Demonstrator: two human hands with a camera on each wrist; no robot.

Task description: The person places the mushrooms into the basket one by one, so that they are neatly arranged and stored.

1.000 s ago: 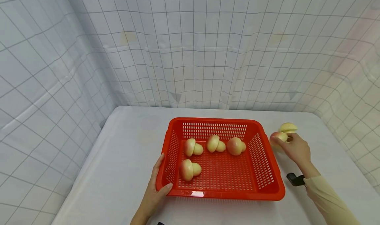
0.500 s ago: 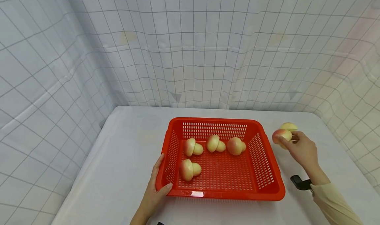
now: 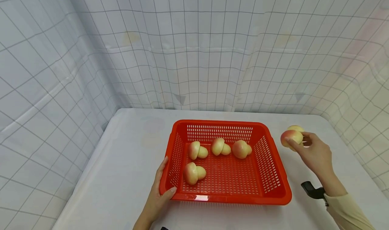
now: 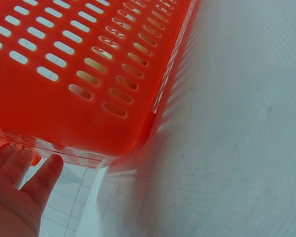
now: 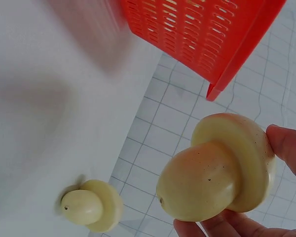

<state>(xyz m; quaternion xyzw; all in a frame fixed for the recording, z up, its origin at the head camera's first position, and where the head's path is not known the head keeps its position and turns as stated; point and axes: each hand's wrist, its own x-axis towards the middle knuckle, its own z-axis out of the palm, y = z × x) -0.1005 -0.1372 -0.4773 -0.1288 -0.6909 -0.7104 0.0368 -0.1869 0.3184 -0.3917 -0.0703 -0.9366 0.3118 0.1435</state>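
Note:
My right hand (image 3: 316, 153) holds a toy mushroom (image 3: 291, 138) with a pink and cream cap, right of the red plastic basket (image 3: 228, 199). In the right wrist view, thumb and fingers grip the mushroom (image 5: 202, 180) by its cap, its stem free. Another mushroom (image 3: 295, 128) lies partly hidden behind it; the right wrist view shows this mushroom (image 5: 84, 207) on the table. My left hand (image 3: 158, 196) holds the basket's near left corner, thumb on the rim, fingers along the outer side. Inside the basket lie several mushrooms, one (image 3: 194, 173) near the left hand.
The basket stands on a white-covered table (image 3: 121, 155). White grid-patterned curtains (image 3: 209, 54) close off the back and both sides. A black strap piece (image 3: 313, 190) sticks out at the right wrist.
My right hand has lifted the mushroom slightly and drawn it rightward, away from the basket. My left hand, the basket and the mushrooms inside stay in place.

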